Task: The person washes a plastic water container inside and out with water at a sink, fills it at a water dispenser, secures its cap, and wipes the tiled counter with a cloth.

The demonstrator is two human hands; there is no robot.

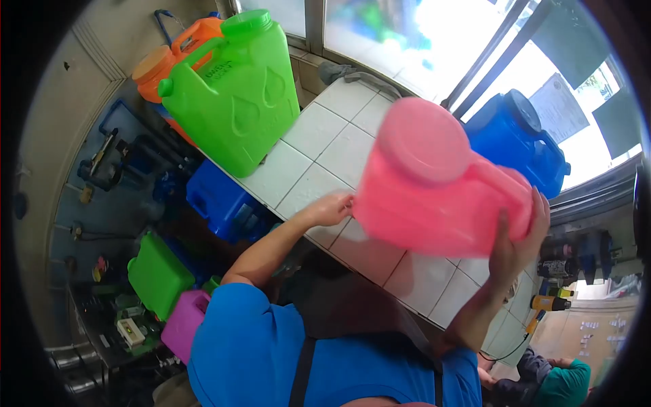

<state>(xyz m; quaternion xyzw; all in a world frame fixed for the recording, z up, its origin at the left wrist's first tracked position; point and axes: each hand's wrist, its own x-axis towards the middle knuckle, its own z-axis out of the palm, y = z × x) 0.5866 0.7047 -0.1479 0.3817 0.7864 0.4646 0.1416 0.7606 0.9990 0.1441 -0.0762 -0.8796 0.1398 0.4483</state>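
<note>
A large pink water jug (434, 210) with a wide round lid is held tilted above the white tiled counter (315, 183). My right hand (522, 237) grips its right end by the handle, fingers wrapped around the far side. At the jug's left edge is my left hand (332, 207), its fingers curled closed against the side; the fingertips are partly hidden. A green water jug (237, 95) stands upright on the counter to the left. Behind the pink jug, by the window, sits a blue water jug (515, 129).
An orange jug (156, 71) stands behind the green one. Below the counter at left are a blue jug (220, 200), another green jug (159, 275) and a purple jug (184, 325). A grey cloth (339, 72) lies by the window. A person in a green sleeve (566, 386) is at lower right.
</note>
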